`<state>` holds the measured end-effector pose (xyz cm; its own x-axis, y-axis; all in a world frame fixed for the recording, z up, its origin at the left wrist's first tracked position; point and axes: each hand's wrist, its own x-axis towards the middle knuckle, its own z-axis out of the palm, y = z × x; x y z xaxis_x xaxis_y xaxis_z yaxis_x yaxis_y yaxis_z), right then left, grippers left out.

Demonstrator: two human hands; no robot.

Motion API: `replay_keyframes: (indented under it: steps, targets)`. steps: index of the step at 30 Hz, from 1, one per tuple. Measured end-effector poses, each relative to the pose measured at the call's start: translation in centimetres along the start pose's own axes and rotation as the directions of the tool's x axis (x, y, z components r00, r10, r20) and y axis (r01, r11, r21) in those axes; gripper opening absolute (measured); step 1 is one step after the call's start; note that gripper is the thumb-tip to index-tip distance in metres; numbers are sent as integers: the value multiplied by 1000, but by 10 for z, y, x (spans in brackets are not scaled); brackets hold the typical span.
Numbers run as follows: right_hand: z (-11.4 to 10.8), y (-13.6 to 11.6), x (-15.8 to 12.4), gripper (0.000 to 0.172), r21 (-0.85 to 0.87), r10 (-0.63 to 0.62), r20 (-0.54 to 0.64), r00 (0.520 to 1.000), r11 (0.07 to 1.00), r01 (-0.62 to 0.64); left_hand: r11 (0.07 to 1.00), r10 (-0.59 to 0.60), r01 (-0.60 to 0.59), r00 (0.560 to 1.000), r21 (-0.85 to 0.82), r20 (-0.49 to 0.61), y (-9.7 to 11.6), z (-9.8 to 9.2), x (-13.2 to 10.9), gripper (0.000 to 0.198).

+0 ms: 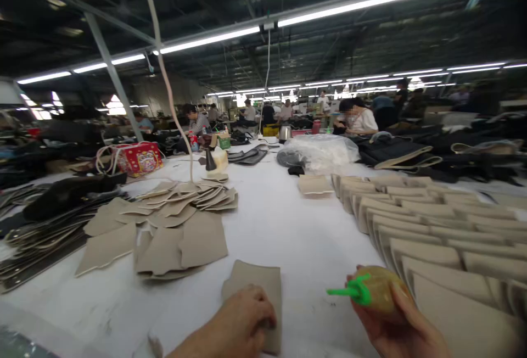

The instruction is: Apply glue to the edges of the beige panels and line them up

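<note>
Left fingers (pixel 264 309), matte beige panel (pixel 260 274), bulbous bottle (pixel 382 287)

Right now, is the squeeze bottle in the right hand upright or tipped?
Tipped: the squeeze bottle lies sideways in the right hand, its green nozzle pointing toward the picture's left.

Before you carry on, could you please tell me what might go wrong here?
The right hand grips a yellowish bottle, its green nozzle pointing over the white tabletop; a squeeze there might drip, if the nozzle is open. The right hand is also close to rows of overlapping beige pieces, so a sideways bump could disarrange them. The single beige piece under the left hand might slide if that hand shifts.
</note>
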<state>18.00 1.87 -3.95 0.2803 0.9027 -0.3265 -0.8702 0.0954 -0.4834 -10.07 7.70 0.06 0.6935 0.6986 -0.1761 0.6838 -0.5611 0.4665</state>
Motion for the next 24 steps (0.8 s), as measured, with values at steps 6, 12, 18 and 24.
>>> replay_keyframes:
  steps: [6,12,18,24]
  targets:
    - [23,14,-12,31,-40,-57,37,998,997,59,959,-267,278,951,56,-153,21,12,-3,38]
    - [21,14,-13,30,-78,-61,18,998,995,62,950,-272,285,956,125,-113,27,15,7,40]
    - [22,17,-16,31,-179,-82,57,995,980,91,904,-342,362,932,226,-123,31,11,20,38]
    - [17,20,-19,36,-369,-206,185,961,892,262,867,-359,367,929,337,-88,35,5,31,38]
